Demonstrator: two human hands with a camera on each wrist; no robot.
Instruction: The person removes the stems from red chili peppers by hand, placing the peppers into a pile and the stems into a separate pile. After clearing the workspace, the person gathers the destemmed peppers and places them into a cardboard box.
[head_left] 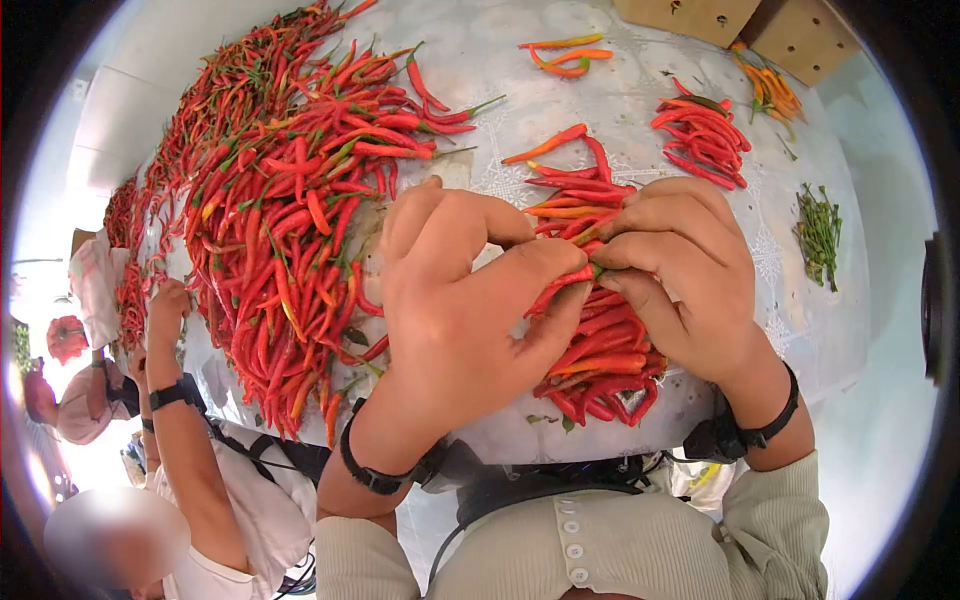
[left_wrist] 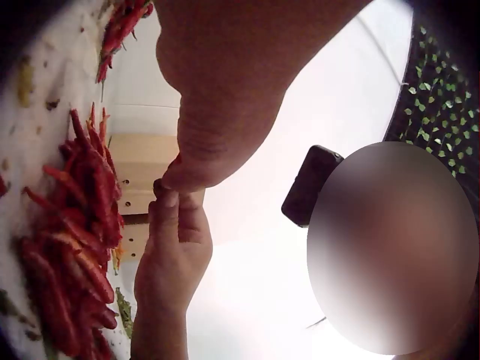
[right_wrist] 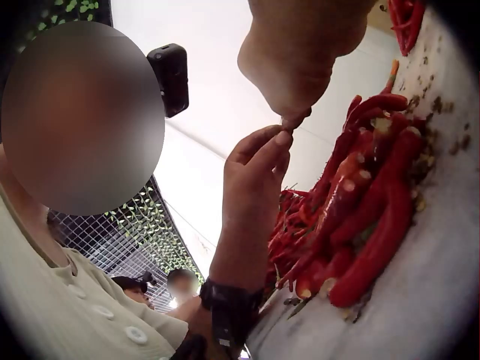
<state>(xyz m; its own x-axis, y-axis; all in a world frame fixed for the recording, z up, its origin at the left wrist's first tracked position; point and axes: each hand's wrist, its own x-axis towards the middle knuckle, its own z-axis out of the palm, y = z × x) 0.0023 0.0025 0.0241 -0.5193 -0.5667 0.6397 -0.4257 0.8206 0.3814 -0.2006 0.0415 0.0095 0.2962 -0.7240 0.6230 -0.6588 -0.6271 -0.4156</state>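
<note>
Between thumb and fingers, the left hand [head_left: 460, 290] grips a red chili [head_left: 560, 285] above a row of chilies [head_left: 600, 350]. The right hand [head_left: 690, 275] pinches the green stem end of that chili, the fingertips of both hands nearly meeting. In the left wrist view the left hand [left_wrist: 225, 97] is large at the top and the right hand [left_wrist: 172, 255] meets it from below. The right wrist view has the right hand [right_wrist: 307, 52] above and the left hand [right_wrist: 255, 187] below, mostly hiding the chili. Stemless cut ends show on the row there.
A large heap of stemmed red chilies [head_left: 290, 220] covers the table's left side. Farther right are a small red pile [head_left: 700, 135], orange chilies [head_left: 770, 88], green stems [head_left: 820, 235] and cardboard boxes [head_left: 800, 40]. Another person's arm [head_left: 190, 430] reaches in at the left.
</note>
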